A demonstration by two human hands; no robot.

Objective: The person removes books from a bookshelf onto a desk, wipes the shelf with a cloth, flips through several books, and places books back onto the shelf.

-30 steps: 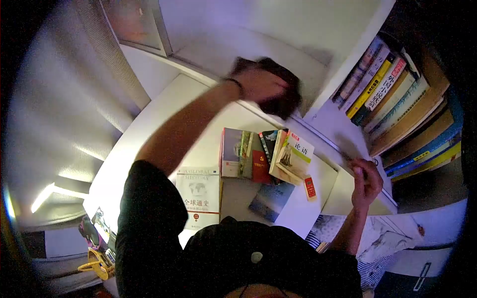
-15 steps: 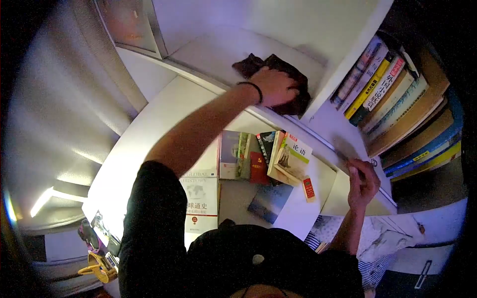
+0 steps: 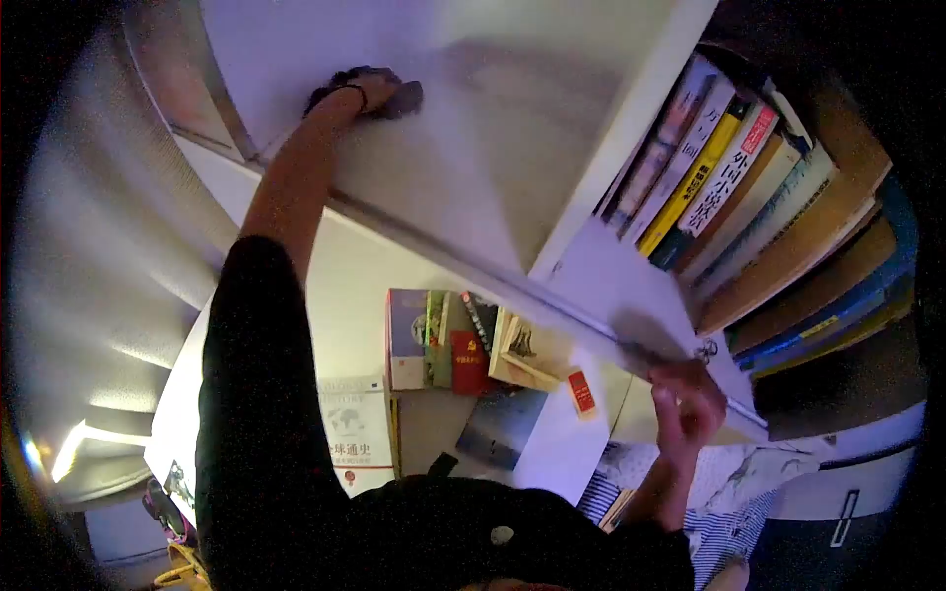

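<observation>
My left hand (image 3: 371,93) reaches far into the upper white shelf compartment and is closed on a dark cloth (image 3: 405,99), pressing it to the shelf board (image 3: 424,187). Dark folds of the cloth stick out on both sides of the hand. At the lower right, my right hand (image 3: 690,406) has its fingers curled at the front edge of the shelf (image 3: 631,353). Its fingertips are partly hidden, and it seems to grip that edge. A dark band circles my left wrist.
A row of upright books (image 3: 724,177) fills the right-hand compartment. On the desk below lie a white book (image 3: 357,433), a red booklet (image 3: 471,361), several other books and a small red-and-white box (image 3: 581,392). A lit lamp (image 3: 74,448) stands at the left, beside a curtain (image 3: 108,276).
My left hand has carried the cloth leftward and deeper along the shelf, away from the divider. My right hand stays at the shelf edge. The camera view has shifted slightly.
</observation>
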